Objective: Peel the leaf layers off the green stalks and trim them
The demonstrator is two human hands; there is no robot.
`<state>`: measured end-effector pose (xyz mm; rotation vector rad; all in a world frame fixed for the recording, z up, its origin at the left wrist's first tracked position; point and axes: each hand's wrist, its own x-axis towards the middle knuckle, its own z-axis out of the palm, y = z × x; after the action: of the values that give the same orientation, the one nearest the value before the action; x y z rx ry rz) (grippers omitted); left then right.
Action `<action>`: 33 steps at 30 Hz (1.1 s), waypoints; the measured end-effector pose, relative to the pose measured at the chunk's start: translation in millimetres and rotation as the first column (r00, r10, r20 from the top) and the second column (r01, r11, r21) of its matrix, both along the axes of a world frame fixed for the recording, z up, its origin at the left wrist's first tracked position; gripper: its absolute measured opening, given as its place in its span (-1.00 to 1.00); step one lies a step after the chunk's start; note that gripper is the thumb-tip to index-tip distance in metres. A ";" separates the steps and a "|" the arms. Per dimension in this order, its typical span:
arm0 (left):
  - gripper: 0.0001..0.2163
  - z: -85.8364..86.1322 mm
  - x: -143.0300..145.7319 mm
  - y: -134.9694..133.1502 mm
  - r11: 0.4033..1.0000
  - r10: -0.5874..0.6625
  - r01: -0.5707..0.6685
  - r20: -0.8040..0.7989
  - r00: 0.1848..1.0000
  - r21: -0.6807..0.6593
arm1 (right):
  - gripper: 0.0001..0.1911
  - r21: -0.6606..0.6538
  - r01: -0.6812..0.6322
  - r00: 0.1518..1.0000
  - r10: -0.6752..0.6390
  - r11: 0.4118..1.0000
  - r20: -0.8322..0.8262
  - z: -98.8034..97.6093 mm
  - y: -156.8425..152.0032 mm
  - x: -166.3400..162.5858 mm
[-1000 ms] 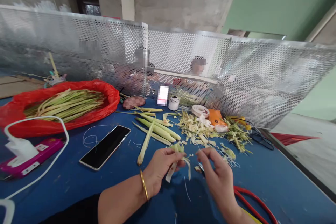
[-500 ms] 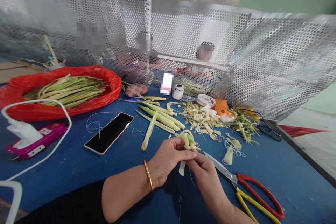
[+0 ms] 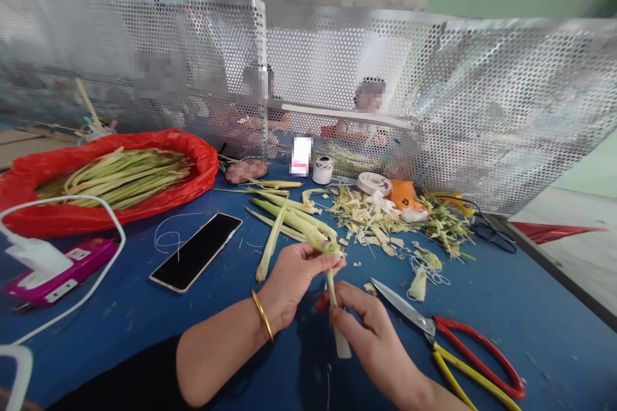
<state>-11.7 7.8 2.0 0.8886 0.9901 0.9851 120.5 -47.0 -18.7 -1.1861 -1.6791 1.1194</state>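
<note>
My left hand (image 3: pixel 289 279), with a gold bangle on the wrist, pinches the green top of a pale leaf strip (image 3: pixel 337 327). My right hand (image 3: pixel 364 324) is closed round the same strip lower down; the strip's white end sticks out below my fingers. Scissors (image 3: pixel 448 340) with red and yellow handles lie on the blue table (image 3: pixel 530 321) just right of my right hand. Several green stalks (image 3: pixel 289 225) lie beyond my left hand.
A red bag (image 3: pixel 29 218) of green stalks sits at the far left. A black phone (image 3: pixel 195 252) and a pink power bank (image 3: pixel 67 266) with a white cable lie left. Leaf trimmings (image 3: pixel 385 221), tape rolls and a perforated metal screen (image 3: pixel 434 103) stand behind; people sit beyond it.
The curled leaf piece has been drawn out into a straight strip. My right hand moved from beside the strip onto it and slid down it. The camera tilted down, showing the scissors.
</note>
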 end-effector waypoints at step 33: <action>-0.72 -4.6 3.7 -8.8 0.981 -0.186 0.189 -0.081 0.979 0.033 | -0.81 0.708 -0.078 0.742 -0.434 0.702 0.512 5.3 15.6 27.2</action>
<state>-8.1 -1.0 -2.6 1.0414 0.9355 0.8184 147.7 -31.4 -13.3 -1.2441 -2.1354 -0.1830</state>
